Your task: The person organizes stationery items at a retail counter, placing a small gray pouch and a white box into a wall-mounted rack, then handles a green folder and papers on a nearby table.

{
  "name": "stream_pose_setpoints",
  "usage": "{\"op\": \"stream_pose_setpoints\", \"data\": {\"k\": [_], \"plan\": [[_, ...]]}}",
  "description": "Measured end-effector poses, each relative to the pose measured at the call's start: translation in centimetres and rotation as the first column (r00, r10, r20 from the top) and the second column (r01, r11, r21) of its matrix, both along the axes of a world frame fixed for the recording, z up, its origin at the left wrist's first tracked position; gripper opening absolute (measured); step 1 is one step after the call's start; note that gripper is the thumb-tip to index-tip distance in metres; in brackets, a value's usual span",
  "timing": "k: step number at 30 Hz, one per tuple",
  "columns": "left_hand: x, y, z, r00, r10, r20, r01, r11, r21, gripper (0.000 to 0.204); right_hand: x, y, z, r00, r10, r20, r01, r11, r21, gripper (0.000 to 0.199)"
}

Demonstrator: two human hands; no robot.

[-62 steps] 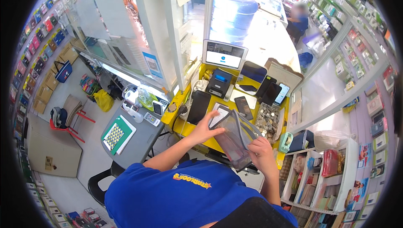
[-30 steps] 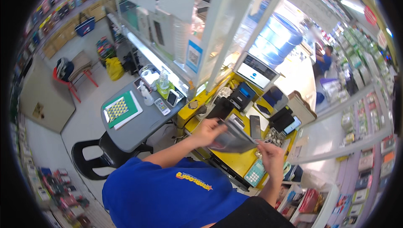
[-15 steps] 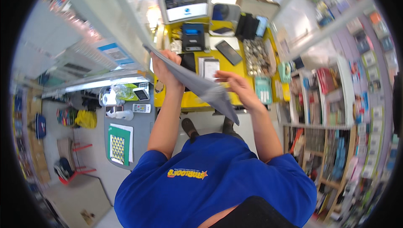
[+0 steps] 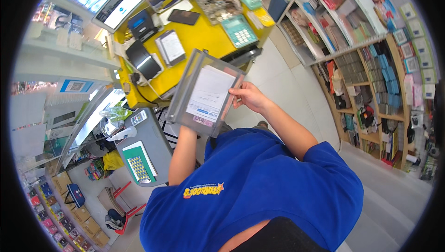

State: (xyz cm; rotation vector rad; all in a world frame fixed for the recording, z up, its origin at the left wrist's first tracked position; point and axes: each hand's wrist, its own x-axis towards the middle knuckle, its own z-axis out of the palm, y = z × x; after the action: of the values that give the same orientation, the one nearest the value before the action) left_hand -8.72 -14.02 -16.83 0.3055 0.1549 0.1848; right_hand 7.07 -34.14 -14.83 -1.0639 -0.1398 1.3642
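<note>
A grey translucent plastic document case (image 4: 178,96) is tilted in front of my body, near the yellow desk. White papers (image 4: 211,92) and a pinkish slip (image 4: 203,120) show in it. My left forearm (image 4: 183,157) runs up under its lower edge; the left hand supports the case from beneath, its fingers hidden. At the right edge, my right hand (image 4: 248,97) is closed on the case, thumb on the upper side. Whether the case is fastened, I cannot tell.
On the yellow desk (image 4: 155,43) lie a phone (image 4: 183,17), a teal calculator (image 4: 239,30), a paper pad (image 4: 170,48) and a black printer-like device (image 4: 143,25). A grey side table (image 4: 160,136) stands left. Stocked shelves (image 4: 371,82) line the right.
The case has turned from nearly edge-on to face up, lower and closer to me. My right hand has gone from loosely spread to gripping its edge. My view has swung right.
</note>
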Motion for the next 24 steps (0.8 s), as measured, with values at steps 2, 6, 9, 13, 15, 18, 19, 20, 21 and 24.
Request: {"op": "stream_pose_setpoints", "data": {"k": [2,6,9,13,15,18,19,20,21,24], "plan": [[-3.5,-6.9,-2.3,0.971,-0.028,-0.236,-0.003,0.991,-0.131,0.078,-0.4,-5.8,-4.3,0.999,-0.042,0.011,0.043,0.989,-0.144,0.027],[-8.3,-17.0,-7.5,0.76,-0.116,-0.639,-0.01,0.982,-0.191,0.098,-2.4,-16.2,-12.8,0.999,-0.032,0.0,0.03,0.923,-0.384,0.031],[-8.1,-19.8,-12.1,0.672,-0.125,-0.729,0.21,0.977,0.026,0.068,-4.1,-20.3,-17.1,0.998,-0.055,0.012,0.055,0.904,-0.425,0.03],[-5.4,-19.7,-16.6,0.554,0.082,-0.828,0.25,0.933,0.259,0.042,-3.6,-20.2,-19.7,0.995,-0.098,0.029,0.102,0.924,-0.37,0.03],[-3.5,-18.2,-17.8,0.552,0.17,-0.816,0.237,0.907,0.349,0.041,-1.9,-18.1,-20.3,0.993,-0.098,0.062,0.115,0.914,-0.39,0.03],[-0.3,-15.5,-18.9,0.556,0.227,-0.799,0.163,0.914,0.373,0.04,1.3,-14.1,-21.3,0.986,-0.139,0.094,0.164,0.914,-0.372,0.029],[0.7,-14.3,-19.1,0.567,0.235,-0.79,0.144,0.916,0.375,0.04,2.3,-12.6,-21.6,0.984,-0.153,0.092,0.177,0.912,-0.371,0.027],[1.7,-12.9,-19.2,0.569,0.24,-0.786,0.122,0.921,0.37,0.04,3.4,-11.1,-22.0,0.982,-0.167,0.093,0.189,0.921,-0.341,0.026],[2.6,-11.7,-19.4,0.564,0.233,-0.792,0.108,0.93,0.351,0.039,4.4,-9.6,-22.3,0.979,-0.176,0.103,0.2,0.923,-0.328,0.025],[5.2,-8.1,-20.3,0.601,0.283,-0.748,0.005,0.934,0.357,0.031,7.5,-5.0,-23.4,0.971,-0.208,0.12,0.236,0.918,-0.319,0.023]]}}
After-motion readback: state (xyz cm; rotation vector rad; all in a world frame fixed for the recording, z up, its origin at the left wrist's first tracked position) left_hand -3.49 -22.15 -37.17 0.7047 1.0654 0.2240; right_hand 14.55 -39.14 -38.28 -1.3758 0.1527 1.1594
